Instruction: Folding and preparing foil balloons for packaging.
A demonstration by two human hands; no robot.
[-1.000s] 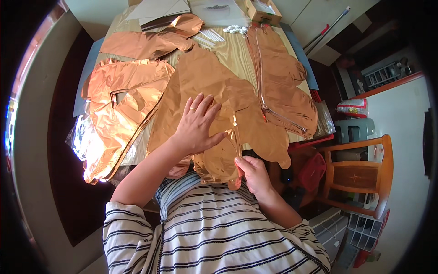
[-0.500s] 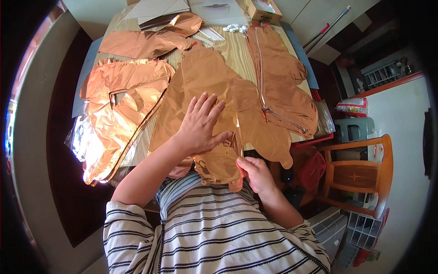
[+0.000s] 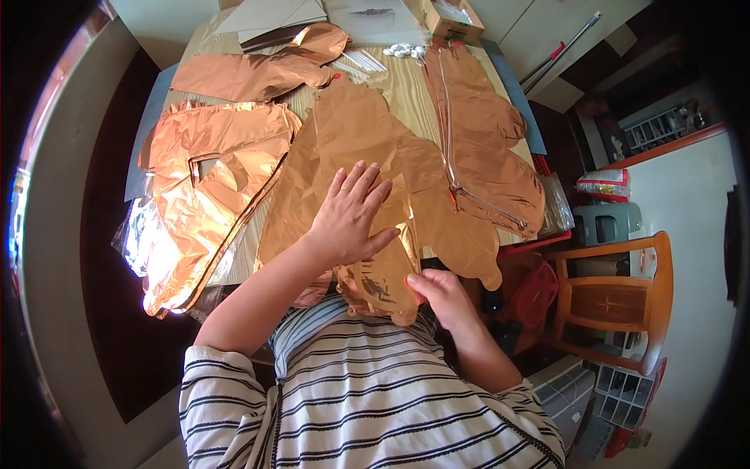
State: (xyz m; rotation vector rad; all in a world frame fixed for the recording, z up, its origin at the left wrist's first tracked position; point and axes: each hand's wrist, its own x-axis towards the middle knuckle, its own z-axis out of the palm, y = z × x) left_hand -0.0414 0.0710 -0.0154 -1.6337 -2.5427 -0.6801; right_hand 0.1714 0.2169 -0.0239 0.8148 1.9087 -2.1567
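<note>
A flat, uninflated copper-coloured foil balloon (image 3: 351, 129) lies in front of me, its lower end hanging over the table's near edge toward my lap. My left hand (image 3: 353, 215) rests flat on its middle, fingers stretched out, a ring on one finger. At the balloon's lower right edge, my right hand (image 3: 443, 295) pinches the foil between thumb and fingers. To the left sits a shiny folded foil balloon (image 3: 223, 168) with a cut-out opening. Another foil balloon (image 3: 480, 133) lies on the right, with a pale cord or tube along it.
Behind are another foil piece (image 3: 242, 76), white sticks (image 3: 363, 61), a small white heap (image 3: 404, 50), white sheets (image 3: 269, 17) and a cardboard box (image 3: 453, 19) on the wooden table (image 3: 406, 98). A wooden chair (image 3: 613, 301) stands at the right, near a red basket (image 3: 535, 293).
The foil near my right hand has flattened and shifted slightly, its lower end now smoother. My left hand has moved a little right and down, still flat on the foil.
</note>
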